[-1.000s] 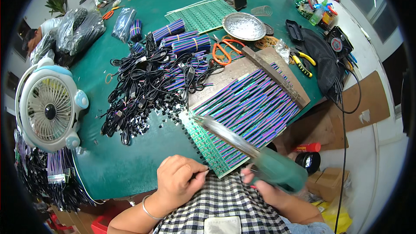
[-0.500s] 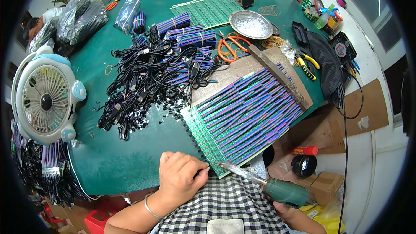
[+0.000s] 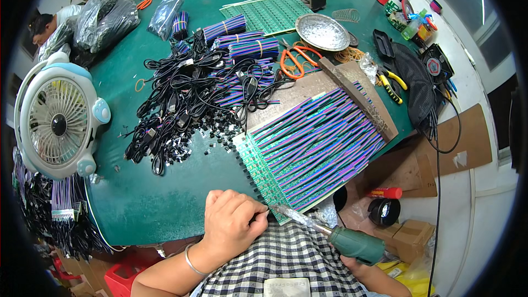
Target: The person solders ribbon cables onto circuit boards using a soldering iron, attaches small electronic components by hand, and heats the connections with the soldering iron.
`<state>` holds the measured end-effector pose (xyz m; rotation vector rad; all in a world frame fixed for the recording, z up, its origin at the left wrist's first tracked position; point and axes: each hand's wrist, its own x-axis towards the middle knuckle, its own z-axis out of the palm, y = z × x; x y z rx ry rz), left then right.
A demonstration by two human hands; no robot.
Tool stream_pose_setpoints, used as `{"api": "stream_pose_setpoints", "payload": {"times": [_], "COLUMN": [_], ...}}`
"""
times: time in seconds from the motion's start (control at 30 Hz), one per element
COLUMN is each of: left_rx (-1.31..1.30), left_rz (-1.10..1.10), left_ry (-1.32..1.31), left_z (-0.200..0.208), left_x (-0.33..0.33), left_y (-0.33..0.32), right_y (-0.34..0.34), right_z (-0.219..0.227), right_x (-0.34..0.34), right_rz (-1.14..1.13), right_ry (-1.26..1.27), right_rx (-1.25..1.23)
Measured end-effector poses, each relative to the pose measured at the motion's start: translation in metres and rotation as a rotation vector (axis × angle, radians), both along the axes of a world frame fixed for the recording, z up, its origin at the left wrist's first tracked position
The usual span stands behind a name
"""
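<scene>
My right hand, partly hidden beneath the tool, grips a soldering iron with a green handle and a silvery barrel. The iron's tip rests at the near corner of a green circuit board panel, close to my left fingertips. My left hand is closed in a pinch at that same corner; whatever lies between thumb and forefinger is too small to name. Rows of multicoloured ribbon wires run across the panel, and small dark pieces line its left edge. A wooden bar lies over the wires' far ends.
Left of the panel lies a heap of black cables with small connectors. Behind are bundled ribbon wires, orange-handled scissors and a metal dish. A fan stands at the left edge; yellow-black pliers lie right.
The soldering iron has shifted slightly left, its tip now nearer my left fingertips. My left hand keeps its pinch. At the far left, another person's head has come further into view.
</scene>
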<state>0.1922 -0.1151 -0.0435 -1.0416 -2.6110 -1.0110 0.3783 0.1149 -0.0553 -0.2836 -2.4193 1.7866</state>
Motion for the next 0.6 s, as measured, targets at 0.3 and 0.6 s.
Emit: {"api": "stream_pose_setpoints", "payload": {"times": [0.3, 0.6], "left_rx": [-0.004, -0.010], "left_rz": [-0.002, -0.006], "left_ry": [0.005, 0.004], "left_z": [-0.002, -0.003], "left_x": [0.000, 0.000], "left_y": [0.000, 0.000], "right_y": [0.005, 0.006], "right_z": [0.012, 0.006], "right_x": [-0.006, -0.004], "right_rz": [0.140, 0.126], "right_ry": [-0.040, -0.035], "right_rx": [0.047, 0.045]}}
